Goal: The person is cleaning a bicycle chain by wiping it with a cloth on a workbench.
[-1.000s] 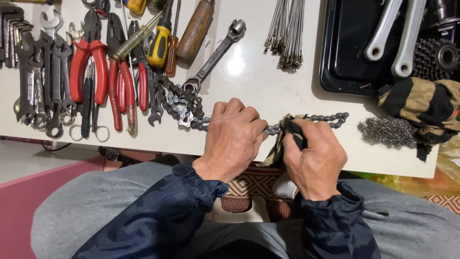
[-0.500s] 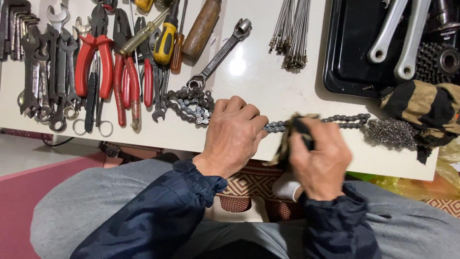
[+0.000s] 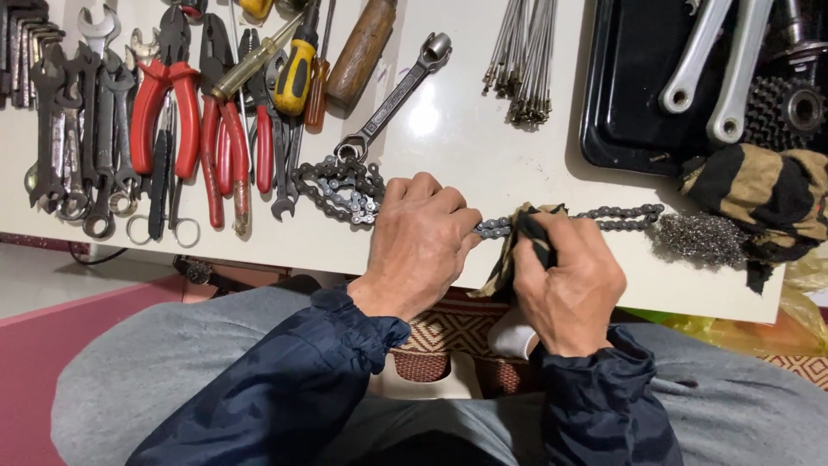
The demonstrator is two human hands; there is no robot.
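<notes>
A dark bicycle chain (image 3: 621,216) lies along the near edge of the white table (image 3: 448,129), with a coiled heap of its links to the left. My left hand (image 3: 423,242) is closed on the chain just right of that heap. My right hand (image 3: 565,280) pinches a dirty tan and black rag (image 3: 517,226) around the chain a short way to the right of the left hand. The stretch of chain past my right hand runs to a wad of steel wool (image 3: 700,239).
Red-handled pliers (image 3: 168,103), spanners (image 3: 73,129), a combination wrench (image 3: 392,99), screwdrivers (image 3: 297,73) and a bundle of spokes (image 3: 526,60) lie on the table. A black tray (image 3: 630,78) with crank arms (image 3: 716,60) and a sprocket cluster (image 3: 789,108) sits at right, beside a striped cloth (image 3: 759,194).
My right hand with the rag has slid along the chain, right and then back left toward the left hand. The left hand has stayed put.
</notes>
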